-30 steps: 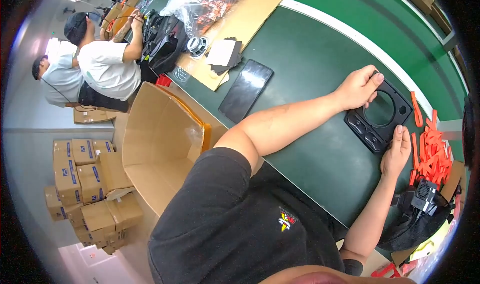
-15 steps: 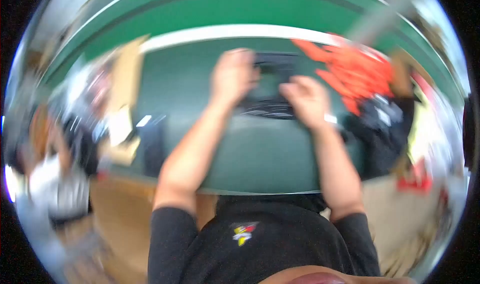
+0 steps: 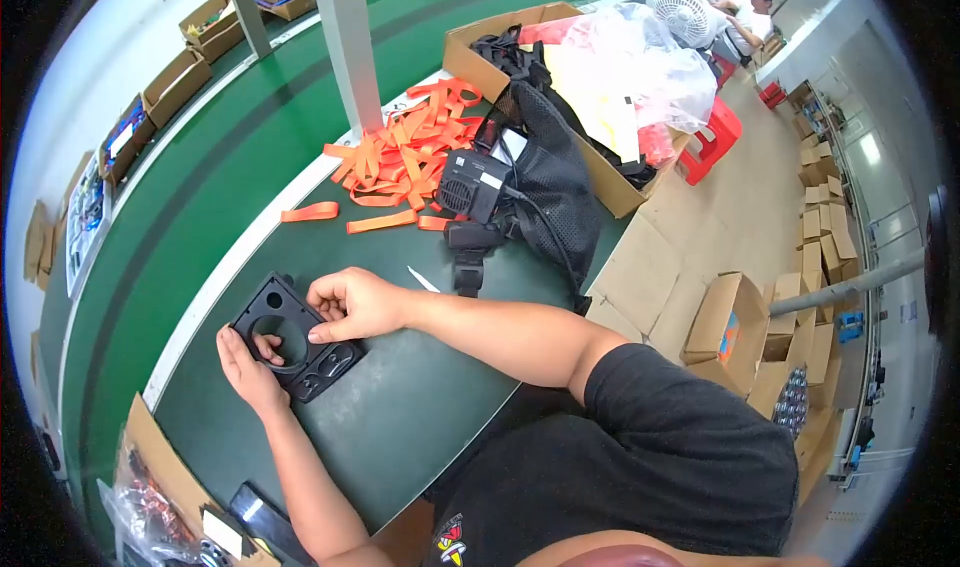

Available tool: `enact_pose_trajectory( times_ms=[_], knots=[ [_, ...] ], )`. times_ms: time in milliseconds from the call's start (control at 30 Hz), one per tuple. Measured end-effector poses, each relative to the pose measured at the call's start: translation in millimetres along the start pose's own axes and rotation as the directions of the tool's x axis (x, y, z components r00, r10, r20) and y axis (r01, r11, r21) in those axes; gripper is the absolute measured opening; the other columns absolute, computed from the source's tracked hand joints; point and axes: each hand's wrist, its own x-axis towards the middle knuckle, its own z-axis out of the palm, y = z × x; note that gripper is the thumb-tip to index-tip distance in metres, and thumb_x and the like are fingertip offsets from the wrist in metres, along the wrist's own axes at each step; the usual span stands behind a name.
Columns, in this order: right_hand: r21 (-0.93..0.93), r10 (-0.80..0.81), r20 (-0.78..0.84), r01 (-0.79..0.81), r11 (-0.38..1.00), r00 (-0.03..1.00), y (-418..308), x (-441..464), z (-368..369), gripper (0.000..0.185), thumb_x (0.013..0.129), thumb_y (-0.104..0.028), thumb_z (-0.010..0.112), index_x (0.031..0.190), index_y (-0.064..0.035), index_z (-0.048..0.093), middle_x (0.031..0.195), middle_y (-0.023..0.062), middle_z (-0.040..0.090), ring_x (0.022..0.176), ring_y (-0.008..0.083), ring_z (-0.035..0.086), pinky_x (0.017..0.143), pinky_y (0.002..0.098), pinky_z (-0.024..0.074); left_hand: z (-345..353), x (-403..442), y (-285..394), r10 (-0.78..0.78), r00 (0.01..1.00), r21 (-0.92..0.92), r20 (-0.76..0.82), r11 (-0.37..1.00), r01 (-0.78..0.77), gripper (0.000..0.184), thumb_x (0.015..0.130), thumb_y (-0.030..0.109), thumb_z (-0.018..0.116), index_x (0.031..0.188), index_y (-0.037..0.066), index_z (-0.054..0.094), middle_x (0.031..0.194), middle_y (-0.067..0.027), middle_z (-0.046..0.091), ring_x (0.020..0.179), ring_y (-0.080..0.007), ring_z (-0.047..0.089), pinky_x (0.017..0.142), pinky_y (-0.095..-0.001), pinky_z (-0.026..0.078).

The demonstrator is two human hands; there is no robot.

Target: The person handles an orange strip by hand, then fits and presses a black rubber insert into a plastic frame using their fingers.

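A black plastic panel (image 3: 255,309) with a large round opening, a smaller round hole and oval recesses at its near end is held at an angle over the dark green table. My left hand (image 3: 248,369) grips its left edge, with fingertips showing through the large opening. On the opposite side, my right hand (image 3: 360,302) is closed on the edge, thumb near the opening and fingers curled. Parts of the panel are hidden behind both hands.
Orange straps (image 3: 395,152) lie piled beyond my right hand, beside a black device (image 3: 472,185) with a cable and a mesh bag (image 3: 550,182). A filled carton (image 3: 610,182) stands at the table's end. A phone (image 3: 262,515) lies near left. A person (image 3: 752,17) sits far off.
My view has swung to the right and sharpened from blur, so the hands and panel now appear lower left. Both hands remain on the panel, which looks tilted.
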Motion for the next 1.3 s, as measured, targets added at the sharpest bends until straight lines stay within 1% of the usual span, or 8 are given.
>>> enact_pose_trajectory(
  times_ms=[100,400,600,700,900,967,1067,1300],
  knots=[
    [-0.048,0.011,-0.008,-0.011,0.999,1.000,-1,-1,-1,0.026,0.077,-0.018,0.074,0.083,-0.0010,0.056,0.068,-0.0041,0.052,0.061,0.0024,0.046,0.052,0.0196,0.0393,0,-2,2,0.028,1.000,0.040,-0.006,0.999,-0.028,0.030,0.098,0.033,0.042,0.095,0.004,0.048,0.057,-0.0036,0.045,0.053,-0.0107,0.049,0.043,-0.0191,0.036],
    [0.106,0.046,-0.010,-0.044,0.993,0.999,11,2,3,0.021,0.083,-0.017,0.069,0.082,-0.0007,0.055,0.069,-0.0046,0.051,0.062,0.0011,0.045,0.052,0.0190,0.0392,4,-4,4,0.030,1.000,0.049,-0.004,0.998,-0.030,0.032,0.098,0.035,0.041,0.094,0.004,0.047,0.056,-0.0036,0.045,0.052,-0.0111,0.048,0.045,-0.0198,0.036],
    [0.044,0.026,0.013,-0.027,0.999,1.000,4,0,-1,0.027,0.077,-0.019,0.076,0.083,-0.0006,0.056,0.069,-0.0038,0.052,0.061,0.0018,0.046,0.052,0.0191,0.0391,-1,0,-4,0.047,0.999,0.008,0.007,0.999,-0.047,0.032,0.098,0.035,0.041,0.092,0.005,0.046,0.057,-0.0034,0.045,0.051,-0.0109,0.047,0.045,-0.0201,0.036],
    [-0.077,-0.022,0.006,0.022,0.997,1.000,5,0,0,0.031,0.074,-0.019,0.078,0.085,-0.0001,0.056,0.068,-0.0035,0.052,0.061,0.0023,0.046,0.053,0.0195,0.0391,1,-2,0,0.062,0.998,0.027,0.014,0.998,-0.062,0.032,0.098,0.035,0.041,0.090,0.005,0.046,0.057,-0.0034,0.045,0.051,-0.0108,0.047,0.045,-0.0204,0.036],
    [-0.018,0.008,-0.029,-0.008,1.000,1.000,5,-1,1,0.028,0.077,-0.017,0.075,0.086,0.0006,0.056,0.069,-0.0032,0.052,0.063,0.0027,0.046,0.055,0.0200,0.0403,1,-3,0,0.044,0.999,0.008,0.017,0.999,-0.044,0.032,0.098,0.035,0.040,0.089,0.005,0.045,0.057,-0.0035,0.045,0.051,-0.0105,0.046,0.045,-0.0202,0.036],
    [0.141,0.030,0.009,-0.030,0.990,1.000,8,1,3,0.023,0.080,-0.016,0.072,0.087,0.0008,0.057,0.071,-0.0030,0.054,0.065,0.0027,0.048,0.056,0.0198,0.0411,1,-2,0,0.051,0.999,0.028,0.010,0.998,-0.051,0.032,0.098,0.034,0.040,0.089,0.005,0.045,0.058,-0.0037,0.045,0.051,-0.0105,0.046,0.045,-0.0202,0.036],
    [0.063,0.022,-0.011,-0.021,0.998,1.000,9,2,3,0.021,0.083,-0.016,0.069,0.086,0.0010,0.057,0.071,-0.0031,0.054,0.065,0.0024,0.049,0.055,0.0197,0.0414,2,-3,0,0.066,0.998,0.042,-0.004,0.997,-0.066,0.032,0.098,0.034,0.040,0.090,0.004,0.046,0.058,-0.0037,0.045,0.051,-0.0106,0.046,0.045,-0.0203,0.036],
    [0.062,0.007,-0.022,-0.006,0.998,1.000,9,2,2,0.022,0.084,-0.019,0.069,0.083,0.0004,0.058,0.067,-0.0036,0.053,0.061,0.0021,0.048,0.052,0.0200,0.0406,0,-3,2,0.052,0.999,0.063,0.013,0.997,-0.053,0.032,0.098,0.034,0.040,0.090,0.004,0.046,0.058,-0.0033,0.045,0.053,-0.0104,0.047,0.045,-0.0202,0.036]
  ],
)
